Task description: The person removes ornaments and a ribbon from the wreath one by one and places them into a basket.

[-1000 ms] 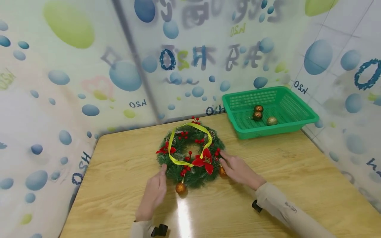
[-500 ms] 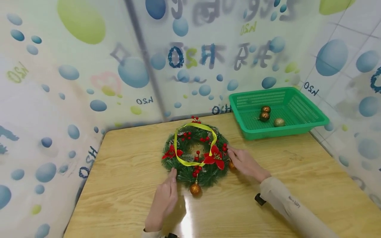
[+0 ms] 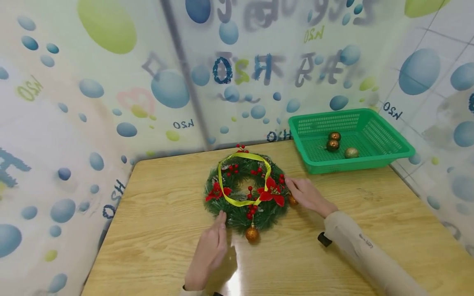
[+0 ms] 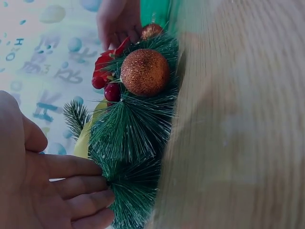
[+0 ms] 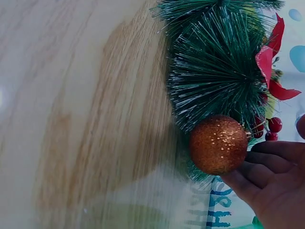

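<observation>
A green Christmas wreath [image 3: 237,218] lies on the wooden table, dressed with red poinsettias [image 3: 272,192], red berries and pinecones. A loop of yellow ribbon [image 3: 237,202] rests across its top. One glittery orange bauble [image 3: 252,234] hangs at the front edge, another bauble [image 5: 219,144] at the right. My left hand [image 3: 209,250] has its straight fingers against the wreath's front left; in the left wrist view the fingertips [image 4: 102,198] meet the needles. My right hand [image 3: 307,195] reaches the right edge, its extended fingers beside the bauble and berries, partly hidden behind the bauble in the right wrist view.
A green plastic basket [image 3: 355,164] stands at the table's back right, holding two shiny brown baubles [image 3: 333,142] and a gold one [image 3: 352,153]. Behind the table [image 3: 159,213] hangs a patterned curtain [image 3: 140,74] with blue and green spots.
The wreath has turned a little counterclockwise: its front bauble has swung right and the right one farther back. Both hands stay at its edges. The head view has shifted left.
</observation>
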`<state>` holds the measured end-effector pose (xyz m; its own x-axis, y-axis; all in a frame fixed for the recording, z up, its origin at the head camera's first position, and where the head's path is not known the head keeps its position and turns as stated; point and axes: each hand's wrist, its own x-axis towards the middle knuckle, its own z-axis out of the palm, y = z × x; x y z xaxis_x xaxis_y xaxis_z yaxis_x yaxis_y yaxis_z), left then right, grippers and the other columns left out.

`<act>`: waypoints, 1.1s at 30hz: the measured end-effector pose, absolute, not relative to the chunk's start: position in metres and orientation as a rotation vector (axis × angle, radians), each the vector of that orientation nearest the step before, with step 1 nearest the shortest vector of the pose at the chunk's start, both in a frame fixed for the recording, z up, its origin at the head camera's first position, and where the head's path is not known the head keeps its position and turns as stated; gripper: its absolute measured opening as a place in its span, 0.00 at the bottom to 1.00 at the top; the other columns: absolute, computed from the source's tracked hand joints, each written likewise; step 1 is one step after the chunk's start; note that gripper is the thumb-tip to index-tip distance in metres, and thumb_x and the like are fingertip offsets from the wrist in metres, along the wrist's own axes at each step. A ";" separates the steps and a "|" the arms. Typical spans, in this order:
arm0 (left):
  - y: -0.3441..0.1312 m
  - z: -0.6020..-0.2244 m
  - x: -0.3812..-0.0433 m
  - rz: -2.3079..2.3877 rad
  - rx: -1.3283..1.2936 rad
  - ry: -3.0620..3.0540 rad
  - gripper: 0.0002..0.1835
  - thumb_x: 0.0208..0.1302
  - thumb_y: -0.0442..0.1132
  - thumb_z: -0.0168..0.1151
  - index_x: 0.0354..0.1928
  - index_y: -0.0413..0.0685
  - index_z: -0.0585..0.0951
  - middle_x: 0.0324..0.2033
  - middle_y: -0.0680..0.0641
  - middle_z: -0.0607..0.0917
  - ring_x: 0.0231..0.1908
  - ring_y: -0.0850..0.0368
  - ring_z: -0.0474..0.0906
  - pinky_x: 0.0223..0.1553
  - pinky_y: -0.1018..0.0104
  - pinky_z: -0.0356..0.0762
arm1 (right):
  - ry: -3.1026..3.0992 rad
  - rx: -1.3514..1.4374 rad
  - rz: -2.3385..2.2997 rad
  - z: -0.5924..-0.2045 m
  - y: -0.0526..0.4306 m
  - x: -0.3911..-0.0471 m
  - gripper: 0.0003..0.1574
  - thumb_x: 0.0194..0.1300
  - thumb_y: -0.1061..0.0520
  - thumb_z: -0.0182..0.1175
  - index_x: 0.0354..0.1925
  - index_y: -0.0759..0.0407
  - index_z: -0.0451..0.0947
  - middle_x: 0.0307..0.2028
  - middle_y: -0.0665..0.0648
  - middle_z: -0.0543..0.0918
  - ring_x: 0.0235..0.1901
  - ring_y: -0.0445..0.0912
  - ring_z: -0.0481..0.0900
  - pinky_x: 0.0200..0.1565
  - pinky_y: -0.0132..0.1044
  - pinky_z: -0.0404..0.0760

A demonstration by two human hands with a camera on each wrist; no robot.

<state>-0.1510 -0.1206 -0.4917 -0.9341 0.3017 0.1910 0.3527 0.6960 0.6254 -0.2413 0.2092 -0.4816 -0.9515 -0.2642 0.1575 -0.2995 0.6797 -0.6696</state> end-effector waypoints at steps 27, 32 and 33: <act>-0.115 -0.494 -0.137 -1.191 -0.472 -2.797 0.28 0.85 0.43 0.29 0.72 0.26 0.62 0.73 0.33 0.63 0.72 0.34 0.62 0.73 0.48 0.61 | -2.806 0.423 0.983 -0.494 0.218 -0.217 0.29 0.64 0.57 0.69 0.58 0.72 0.77 0.50 0.68 0.86 0.46 0.58 0.86 0.50 0.54 0.87; -0.114 -0.494 -0.137 -1.192 -0.489 -2.807 0.28 0.85 0.43 0.29 0.71 0.26 0.62 0.73 0.32 0.64 0.72 0.34 0.61 0.73 0.49 0.61 | -2.803 0.314 1.012 -0.496 0.217 -0.216 0.22 0.63 0.61 0.68 0.53 0.70 0.79 0.44 0.63 0.87 0.43 0.54 0.85 0.47 0.53 0.87; -0.114 -0.495 -0.137 -1.192 -0.488 -2.805 0.28 0.85 0.42 0.29 0.71 0.26 0.62 0.73 0.32 0.64 0.72 0.34 0.61 0.73 0.49 0.62 | -2.798 0.303 1.019 -0.496 0.218 -0.215 0.22 0.63 0.62 0.68 0.53 0.69 0.79 0.44 0.63 0.87 0.43 0.54 0.85 0.47 0.53 0.87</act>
<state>-0.1374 -0.1142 -0.4947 -0.9485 0.2662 0.1717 0.3084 0.6522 0.6925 -0.2152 0.2178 -0.4958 -0.9686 -0.1382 0.2065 -0.2387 0.7490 -0.6181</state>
